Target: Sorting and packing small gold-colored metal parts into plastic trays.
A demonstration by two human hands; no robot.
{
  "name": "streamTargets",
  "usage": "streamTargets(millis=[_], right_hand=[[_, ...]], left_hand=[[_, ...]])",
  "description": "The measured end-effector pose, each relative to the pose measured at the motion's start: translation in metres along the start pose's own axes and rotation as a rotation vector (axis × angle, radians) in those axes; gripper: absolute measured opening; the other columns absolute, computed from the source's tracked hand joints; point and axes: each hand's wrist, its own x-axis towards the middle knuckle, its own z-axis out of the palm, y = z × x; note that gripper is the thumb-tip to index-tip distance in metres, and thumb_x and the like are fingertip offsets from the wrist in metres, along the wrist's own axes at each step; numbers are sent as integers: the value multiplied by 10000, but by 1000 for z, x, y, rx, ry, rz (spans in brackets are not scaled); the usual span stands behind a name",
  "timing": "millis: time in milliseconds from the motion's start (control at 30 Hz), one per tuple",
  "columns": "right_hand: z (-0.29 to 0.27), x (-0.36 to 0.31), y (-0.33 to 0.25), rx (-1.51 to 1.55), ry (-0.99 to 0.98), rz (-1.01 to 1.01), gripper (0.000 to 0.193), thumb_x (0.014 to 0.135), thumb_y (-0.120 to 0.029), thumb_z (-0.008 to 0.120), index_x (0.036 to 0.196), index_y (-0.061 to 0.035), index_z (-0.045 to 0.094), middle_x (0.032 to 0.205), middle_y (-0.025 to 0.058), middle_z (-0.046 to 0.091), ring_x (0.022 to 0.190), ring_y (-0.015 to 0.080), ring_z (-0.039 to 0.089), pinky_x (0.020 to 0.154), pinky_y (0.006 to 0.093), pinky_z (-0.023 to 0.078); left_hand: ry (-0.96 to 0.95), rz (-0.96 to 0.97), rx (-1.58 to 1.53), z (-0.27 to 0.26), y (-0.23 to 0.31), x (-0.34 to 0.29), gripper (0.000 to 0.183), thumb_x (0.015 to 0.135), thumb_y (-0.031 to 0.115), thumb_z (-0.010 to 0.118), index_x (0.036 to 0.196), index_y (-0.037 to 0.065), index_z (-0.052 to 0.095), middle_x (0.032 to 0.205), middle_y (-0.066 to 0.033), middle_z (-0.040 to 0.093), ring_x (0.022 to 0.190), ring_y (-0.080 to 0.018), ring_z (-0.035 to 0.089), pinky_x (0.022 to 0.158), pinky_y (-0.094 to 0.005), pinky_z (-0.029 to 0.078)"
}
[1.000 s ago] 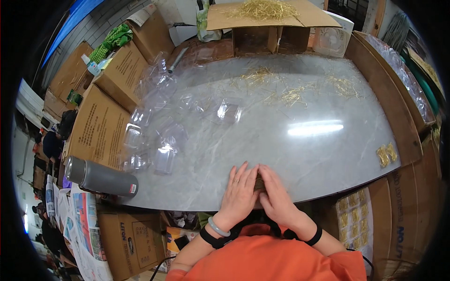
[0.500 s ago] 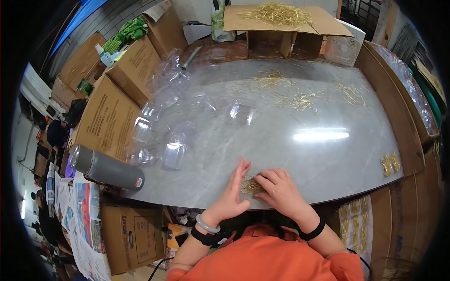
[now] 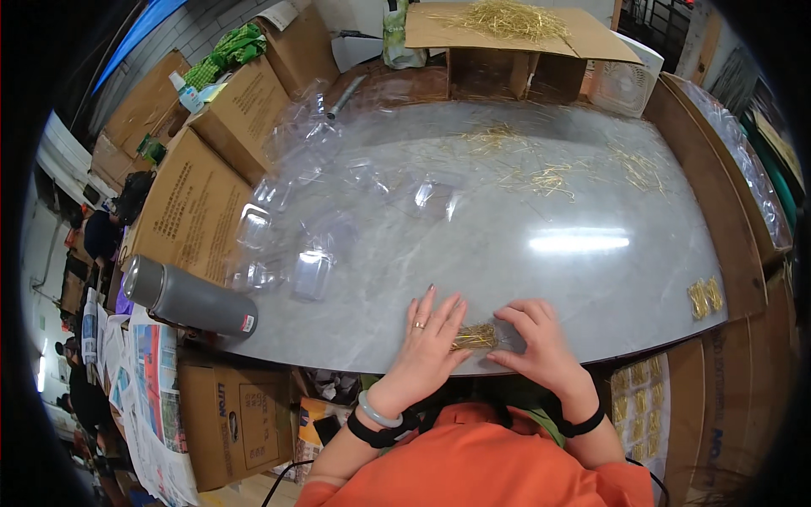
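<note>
A bundle of thin gold wire pieces (image 3: 476, 336) lies near the table's front edge, between my hands. My left hand (image 3: 425, 345), palm down, closes on its left end, thumb at the near side and fingers at the far side. They hide that end. My right hand (image 3: 542, 345) stands at the other end, thumb and curved fingers apart, with a gap around the wire tips. Loose gold wires (image 3: 545, 179) are scattered farther back on the grey table (image 3: 456, 253). Two small gold bundles (image 3: 704, 297) sit at the right edge.
Clear plastic boxes (image 3: 312, 270) cover the left side. A grey bottle (image 3: 190, 296) lies tilted at the left edge beside cardboard boxes (image 3: 190, 207). At the back, a cardboard shelf (image 3: 591, 49) bears a wire heap (image 3: 515, 21). A cardboard wall (image 3: 718, 186) runs along the right.
My left hand has turned from upright to palm down over the bundle's left end. My right hand has slid right, off the bundle's top, and its thumb and fingers have spread. More wire now shows.
</note>
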Motion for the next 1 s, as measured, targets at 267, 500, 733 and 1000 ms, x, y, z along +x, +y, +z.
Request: streamTargets(millis=[267, 500, 733, 1000], right_hand=[[8, -24, 5, -209, 84, 5, 248, 780, -142, 827, 996, -107, 711, 1008, 41, 658, 934, 276, 578, 821, 401, 451], [21, -21, -9, -57, 183, 101, 383, 824, 74, 652, 1192, -32, 649, 1277, 177, 618, 1133, 364, 597, 964, 436, 491], [50, -17, -29, 423, 51, 156, 731, 801, 78, 544, 1509, 27, 371, 1598, 276, 332, 1464, 454, 373, 1184, 451, 363], [34, 1, -22, 20, -53, -102, 621, 874, -43, 693, 1449, 23, 468, 1496, 225, 488, 1409, 416, 456, 1173, 501, 383]], left_hand=[[33, 23, -63, 14, 0, -2, 592, 917, 180, 739, 1420, -38, 517, 1485, -207, 478, 1436, -418, 410, 1199, -579, 306], [38, 39, -49, 19, 12, -1, 542, 942, 67, 665, 1429, -70, 470, 1466, -227, 452, 1430, -433, 402, 1199, -555, 325], [61, 43, -22, 28, 5, -2, 558, 953, 37, 636, 1453, -90, 424, 1464, -268, 424, 1405, -472, 401, 1188, -549, 338], [139, -59, -170, 27, 6, -8, 762, 930, -36, 628, 1581, -50, 232, 1477, -288, 423, 1337, -468, 486, 1126, -495, 426]])
